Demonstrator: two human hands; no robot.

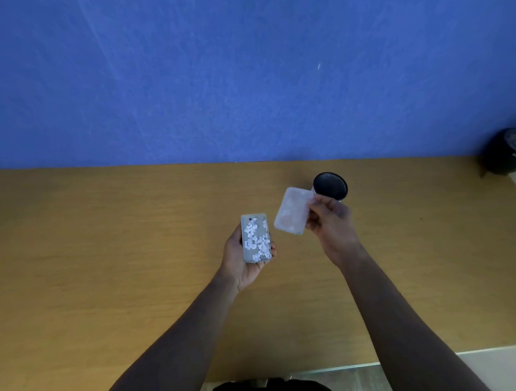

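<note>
My left hand point(243, 262) holds a grey phone point(255, 238) with white flower shapes on its back, palm up, fingers curled round its edges. My right hand point(330, 223) pinches one end of a pale translucent phone case point(292, 211), tilted, just to the right of the phone and apart from it. Both are held above the wooden table point(102, 269).
A black cylindrical cup point(331, 185) stands on the table just behind my right hand. A dark pot with a plant point(512, 150) sits at the far right corner. A blue wall rises behind the table. The table's front edge runs near my body.
</note>
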